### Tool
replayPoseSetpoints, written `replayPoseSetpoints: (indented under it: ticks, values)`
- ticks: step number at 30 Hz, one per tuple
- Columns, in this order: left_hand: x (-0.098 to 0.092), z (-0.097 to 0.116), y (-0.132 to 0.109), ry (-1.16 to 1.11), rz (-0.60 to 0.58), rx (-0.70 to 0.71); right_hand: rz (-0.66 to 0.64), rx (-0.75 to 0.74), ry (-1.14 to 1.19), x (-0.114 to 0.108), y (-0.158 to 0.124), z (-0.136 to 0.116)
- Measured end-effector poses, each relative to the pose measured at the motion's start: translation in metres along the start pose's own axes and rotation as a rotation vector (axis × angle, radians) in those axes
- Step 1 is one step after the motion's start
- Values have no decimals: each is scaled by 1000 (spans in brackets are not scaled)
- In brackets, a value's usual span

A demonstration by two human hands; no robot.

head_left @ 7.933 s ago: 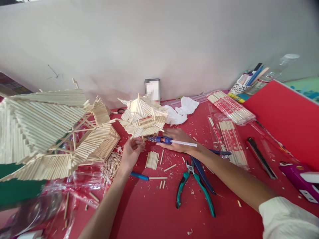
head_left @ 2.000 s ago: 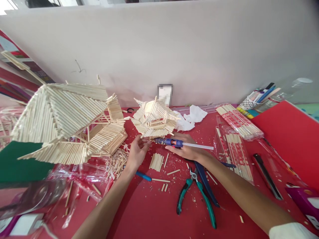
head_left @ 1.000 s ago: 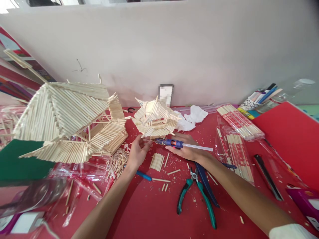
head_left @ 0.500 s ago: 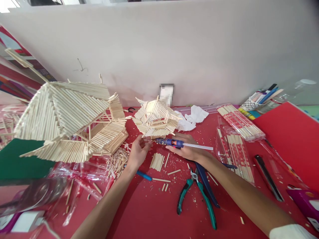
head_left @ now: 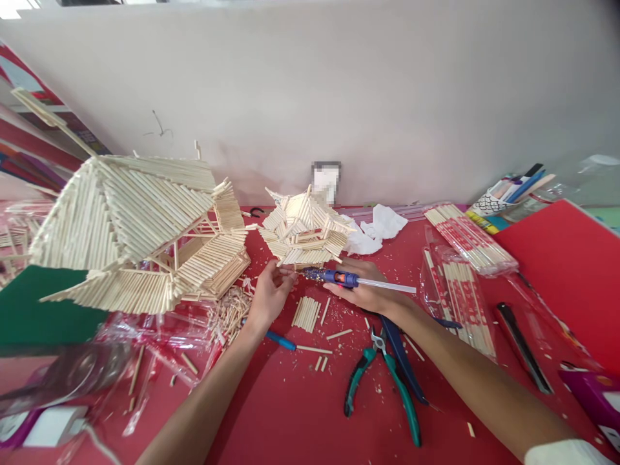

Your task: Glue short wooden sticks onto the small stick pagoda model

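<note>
My right hand is closed around a blue hot glue gun, a clear glue stick jutting from its back end. The gun's nozzle points left, toward the fingertips of my left hand. Those left fingers are pinched together at the front lower edge of a small pavilion model made of wooden sticks; whatever they hold is too small to make out. Just below the hands lies a row of short cut sticks, with a blue-handled tool near my left wrist.
A larger stick-built house stands at left beside a heap of stick offcuts. Green-handled pliers lie in front of my right forearm. Packs of chopsticks, a cutter knife and a red board are at right.
</note>
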State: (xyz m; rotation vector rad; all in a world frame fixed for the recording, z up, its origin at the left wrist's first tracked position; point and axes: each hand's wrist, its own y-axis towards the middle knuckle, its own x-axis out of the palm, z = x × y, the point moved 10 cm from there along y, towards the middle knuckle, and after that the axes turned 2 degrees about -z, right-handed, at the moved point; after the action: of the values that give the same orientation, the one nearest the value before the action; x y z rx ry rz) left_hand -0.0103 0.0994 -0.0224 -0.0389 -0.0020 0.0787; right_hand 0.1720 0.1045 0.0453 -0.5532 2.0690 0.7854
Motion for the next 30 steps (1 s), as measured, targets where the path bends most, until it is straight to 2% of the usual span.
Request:
replayPoseSetpoints:
  ticks: [9, 16, 24, 27, 30]
  values:
    - [0, -1, 0, 1, -10, 18, -24, 21, 28, -1, -1, 0]
    - [0, 0, 0, 9, -16, 26, -77, 130, 137, 0, -2, 11]
    - [2, 0, 1, -31, -16, 24, -315, 239, 324, 2, -17, 27]
    - [1, -1, 1, -39, -11, 18, -345, 276, 350, -3, -24, 28]
    - [1, 0, 1, -33, -8, 20, -300, 318, 288, -16, -30, 32]
